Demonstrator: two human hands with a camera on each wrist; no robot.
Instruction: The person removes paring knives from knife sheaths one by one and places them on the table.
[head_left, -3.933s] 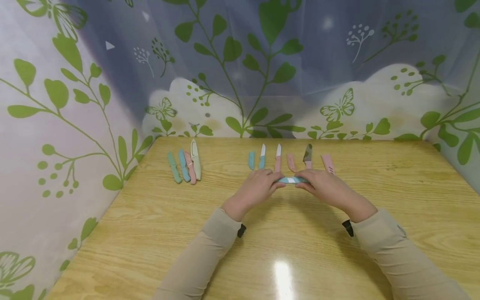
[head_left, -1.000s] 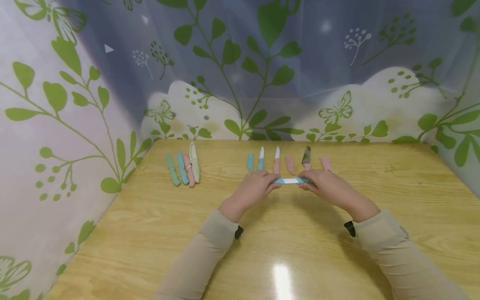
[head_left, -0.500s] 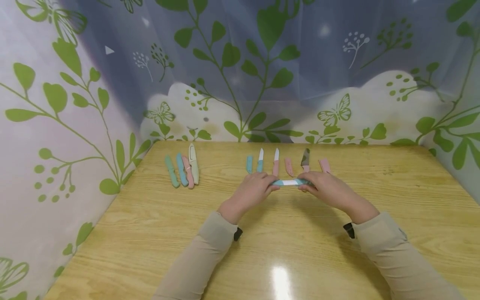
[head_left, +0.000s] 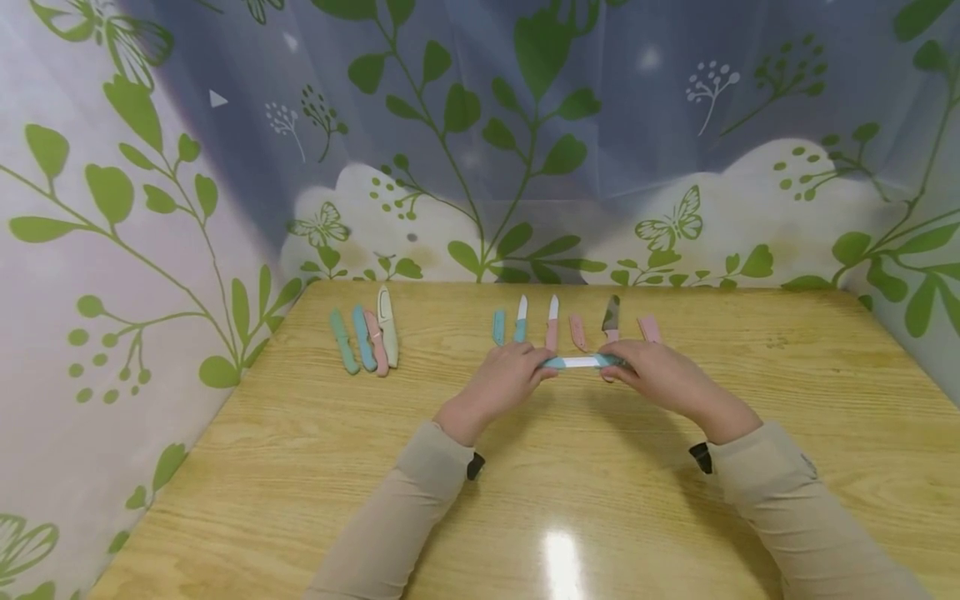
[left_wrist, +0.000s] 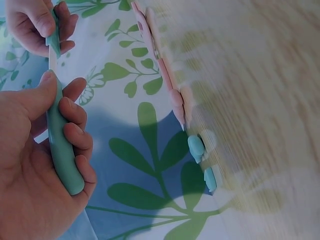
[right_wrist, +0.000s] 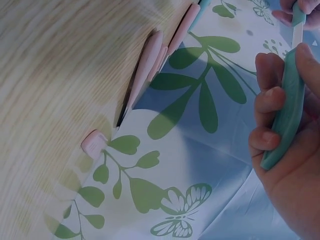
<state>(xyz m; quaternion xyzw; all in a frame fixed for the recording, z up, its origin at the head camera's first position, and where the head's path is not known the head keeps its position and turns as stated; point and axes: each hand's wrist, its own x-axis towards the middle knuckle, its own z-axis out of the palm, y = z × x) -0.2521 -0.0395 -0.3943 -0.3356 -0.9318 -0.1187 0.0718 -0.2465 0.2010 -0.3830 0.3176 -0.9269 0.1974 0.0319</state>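
Item 1: teal knife (head_left: 579,362), crosswise above the wooden table (head_left: 480,517), pale blade showing between 2 hands; left hand (head_left: 506,375) has its fingers curled round the handle. Item 2: teal sheath (right_wrist: 292,90), at the knife's 3 o'clock end, gripped by the right hand (head_left: 663,375). Laid out by clock face from the knife: 4 pastel pieces (head_left: 377,343), 9 o'clock; blue sheath (head_left: 498,328) and blue knife (head_left: 521,330), 10; pink knife (head_left: 552,335), 11; small pink sheath (head_left: 577,332), 12; dark-bladed knife (head_left: 612,313), 1; broad pink sheath (head_left: 649,328), 2.
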